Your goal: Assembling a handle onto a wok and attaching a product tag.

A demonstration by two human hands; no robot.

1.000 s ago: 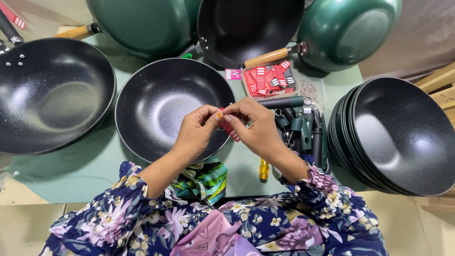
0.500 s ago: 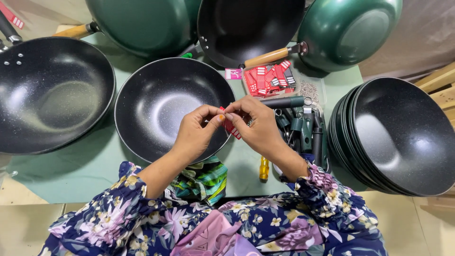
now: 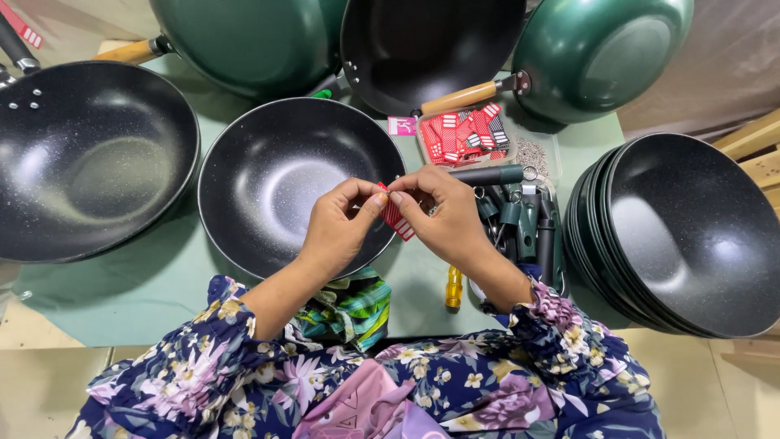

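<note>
My left hand (image 3: 341, 228) and my right hand (image 3: 443, 215) meet over the near rim of a black speckled pan (image 3: 284, 183) without a handle. Both pinch a small red tag with white marks (image 3: 396, 218) between thumb and fingertips. The tag hangs down from my fingers, tilted to the right. A clear tray of more red tags (image 3: 465, 134) lies just beyond my right hand. Dark green pan handles (image 3: 520, 219) lie in a heap right of my right hand.
A black pan (image 3: 81, 158) sits at the left, a stack of black pans (image 3: 691, 236) at the right. Green pans with wooden handles (image 3: 601, 53) stand at the back. A yellow-handled screwdriver (image 3: 453, 286) and a striped cloth (image 3: 349, 309) lie near me on the green table (image 3: 122, 297).
My fingers have shifted slightly on the red tag; the hands stay in the same place over the pan's rim.
</note>
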